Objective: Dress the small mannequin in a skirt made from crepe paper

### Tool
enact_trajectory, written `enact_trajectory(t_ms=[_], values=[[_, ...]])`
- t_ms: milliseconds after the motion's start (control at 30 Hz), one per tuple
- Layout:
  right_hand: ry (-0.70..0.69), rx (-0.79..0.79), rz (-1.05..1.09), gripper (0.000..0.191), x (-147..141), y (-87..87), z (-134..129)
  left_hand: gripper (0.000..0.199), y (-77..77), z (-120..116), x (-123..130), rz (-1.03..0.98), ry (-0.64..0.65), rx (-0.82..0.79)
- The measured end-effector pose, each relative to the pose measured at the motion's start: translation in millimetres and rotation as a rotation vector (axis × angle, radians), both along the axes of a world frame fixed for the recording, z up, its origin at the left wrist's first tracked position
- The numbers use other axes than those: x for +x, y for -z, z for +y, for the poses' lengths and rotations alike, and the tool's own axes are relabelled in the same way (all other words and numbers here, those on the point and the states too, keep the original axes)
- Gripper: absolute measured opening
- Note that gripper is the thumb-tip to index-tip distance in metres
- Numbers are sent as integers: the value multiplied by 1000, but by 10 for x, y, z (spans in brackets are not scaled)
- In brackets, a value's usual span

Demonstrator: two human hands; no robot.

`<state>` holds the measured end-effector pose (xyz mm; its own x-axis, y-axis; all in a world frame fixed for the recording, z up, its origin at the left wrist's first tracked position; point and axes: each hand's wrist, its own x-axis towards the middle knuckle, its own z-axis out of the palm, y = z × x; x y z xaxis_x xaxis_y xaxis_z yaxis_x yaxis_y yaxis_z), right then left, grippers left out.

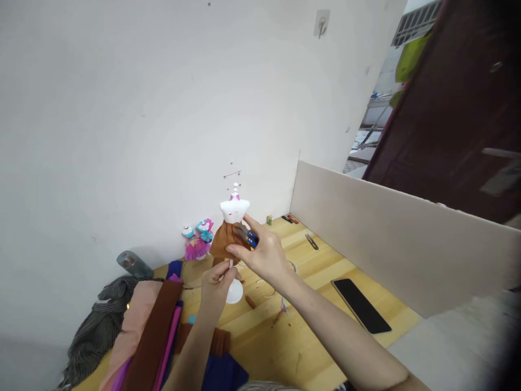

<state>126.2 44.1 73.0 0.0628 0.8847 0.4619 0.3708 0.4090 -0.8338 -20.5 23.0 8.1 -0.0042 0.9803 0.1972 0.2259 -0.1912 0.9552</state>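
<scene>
A small white dress-form mannequin (234, 210) stands upright over the table, with a gathered brown skirt (223, 240) around its waist. My left hand (218, 282) is closed on the thin white stem below the skirt, just above the round white base (235, 293). From the right, my right hand (267, 251) reaches the skirt, its thumb at the cloth and its forefinger near the waist. Blue-handled thread snips (251, 238) sit in this hand, their blades pointing toward the skirt's waist. The palm side of the hand is hidden.
Small doll outfits (197, 241) stand by the wall. Folded fabrics (150, 336) and striped cloth (100, 315) lie at left, beside a grey-green cylinder (134, 264). A phone (361, 305) and dark snips (311, 241) rest right of my hands. A low white partition (366, 228) borders the table.
</scene>
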Motion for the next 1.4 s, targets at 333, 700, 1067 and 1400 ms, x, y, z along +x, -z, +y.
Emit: enact_trajectory(t_ms=[333,700,1067,1400], values=[[-16,84,-42,63,93,217,47,28,98,-19,-8,-128,160,-121],[-41,121,30,53,192,389,18,34,237,-5,-34,-250,178,-143],[-135,-152,356,32,136,563,-77,20,487,258,-124,-280,-246,-65],[-169,-240,496,35,-30,890,-183,25,569,162,97,-418,-278,-88]])
